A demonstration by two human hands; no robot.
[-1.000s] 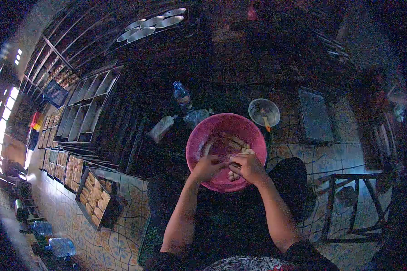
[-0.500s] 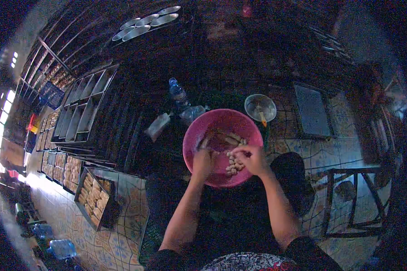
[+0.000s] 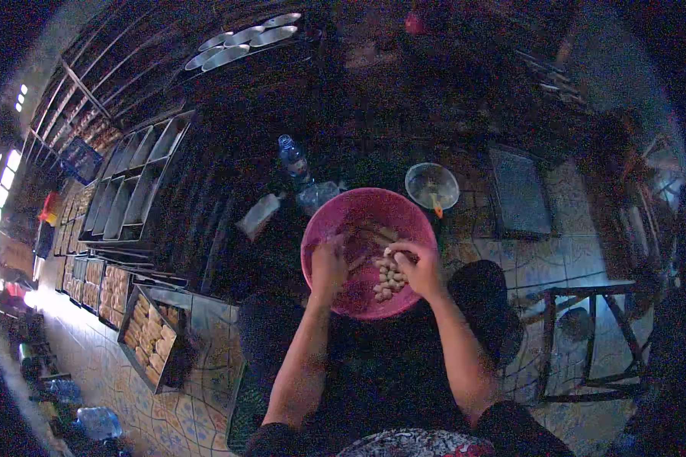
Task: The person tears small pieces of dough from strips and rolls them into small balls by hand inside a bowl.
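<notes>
A pink basin (image 3: 312,228) stands between my knees. Inside it lies a pile of small pale dough balls (image 3: 386,288), and longer dough strips (image 3: 383,234) rest behind them. My right hand (image 3: 423,270) is over the basin's right side, thumb and fingers pinched on a small pale dough piece (image 3: 389,250) just above the pile. My left hand (image 3: 328,270) reaches into the left part of the basin, its fingers dim and smeared by motion. Right beside that hand lies a short dough strip (image 3: 357,262).
Behind the basin are a clear bowl (image 3: 432,181) with an orange-handled tool (image 3: 437,204), a water bottle (image 3: 294,158) and a plastic bag (image 3: 260,214). Trays of shaped dough (image 3: 151,339) and stacked baking tins (image 3: 133,186) stand left; a metal frame (image 3: 594,343) is right.
My left hand has shifted slightly left and up. The right hand has drawn back a little left, and a pale dough piece now shows at its fingertips. The view has tilted slightly.
</notes>
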